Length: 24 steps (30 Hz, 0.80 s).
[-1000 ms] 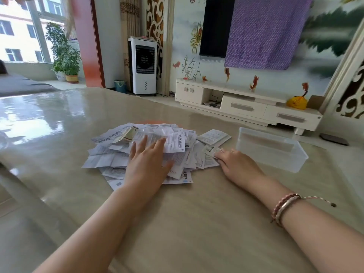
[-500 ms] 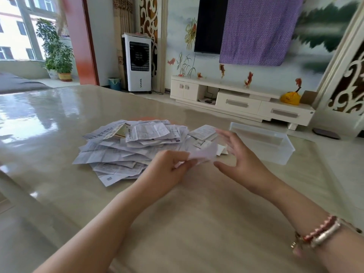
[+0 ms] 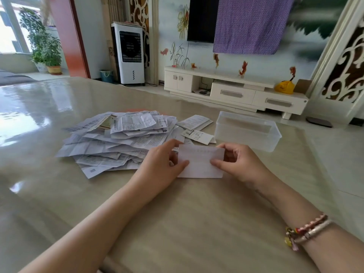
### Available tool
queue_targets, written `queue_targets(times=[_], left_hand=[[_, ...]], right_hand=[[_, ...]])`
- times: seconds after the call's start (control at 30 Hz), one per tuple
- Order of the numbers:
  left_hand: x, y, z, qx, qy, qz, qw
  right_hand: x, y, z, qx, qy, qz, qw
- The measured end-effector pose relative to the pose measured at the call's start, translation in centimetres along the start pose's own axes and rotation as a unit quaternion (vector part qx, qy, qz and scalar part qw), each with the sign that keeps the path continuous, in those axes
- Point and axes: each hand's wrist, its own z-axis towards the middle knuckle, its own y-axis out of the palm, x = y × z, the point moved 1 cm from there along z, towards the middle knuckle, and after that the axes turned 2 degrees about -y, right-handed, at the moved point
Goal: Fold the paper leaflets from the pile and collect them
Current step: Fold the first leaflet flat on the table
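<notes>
Single leaflet (image 3: 201, 162), pale, faint print lines near its far edge, held between both hands just above the tabletop (image 3: 177, 223), near edge at or almost on the surface; cannot tell if it touches.

Left hand (image 3: 163, 164) grips the leaflet's left end: thumb lies across the near face, pointing right; fingers (image 3: 173, 143) curl over the far top corner. A narrow pinch, closed on paper.

Right hand (image 3: 238, 164) grips the right end: thumb reaches left across the near face, remaining fingers curled behind and over the right edge. Also a tight pinch on the sheet. Bracelets (image 3: 307, 231) on the right wrist, beaded, with small charms.

Pile of leaflets (image 3: 118, 138) lies to the left and far of the held sheet, a loose overlapping heap, printed sides up, creased. The left hand's knuckles sit just beside its near right fringe.

A few stray leaflets (image 3: 197, 129) lie apart from the heap, between it and the container.

Clear plastic container (image 3: 248, 131), rectangular, open top, stands to the far right of the hands, near but not touching them. Contents hard to judge through the wall.

Beyond the tabletop: white TV cabinet (image 3: 236, 89), yellow bag (image 3: 284, 87) on it, purple cloth (image 3: 250, 24) over the screen, white air cooler (image 3: 130, 54) far left, potted plant (image 3: 45, 46) by the window.
</notes>
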Motion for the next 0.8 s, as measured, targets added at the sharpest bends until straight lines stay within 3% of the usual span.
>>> queue_targets(times=[0.1, 0.27, 0.4, 0.53, 0.8], left_hand=[[0.7, -0.1, -0.8, 0.039, 0.029, 0.126, 0.991], [0.7, -0.5, -1.2, 0.074, 0.112, 0.248, 0.959], [-0.2, -0.2, -1.1, 0.035, 0.170, 0.222, 0.959], [-0.3, 0.0, -1.0, -0.007, 0.163, 0.212, 0.964], [0.1, -0.2, -0.7, -0.002, 0.138, 0.209, 0.968]], right_hand=[[0.6, 0.4, 0.0, 0.014, -0.028, -0.145, 0.989], [0.3, 0.8, -0.2, 0.007, -0.128, -0.340, 0.931], [-1.0, 0.2, -1.1, -0.010, -0.188, -0.328, 0.926], [-1.6, -0.3, -1.8, -0.107, -0.151, -0.294, 0.938], [-1.0, -0.1, -1.5, -0.088, -0.155, -0.386, 0.905]])
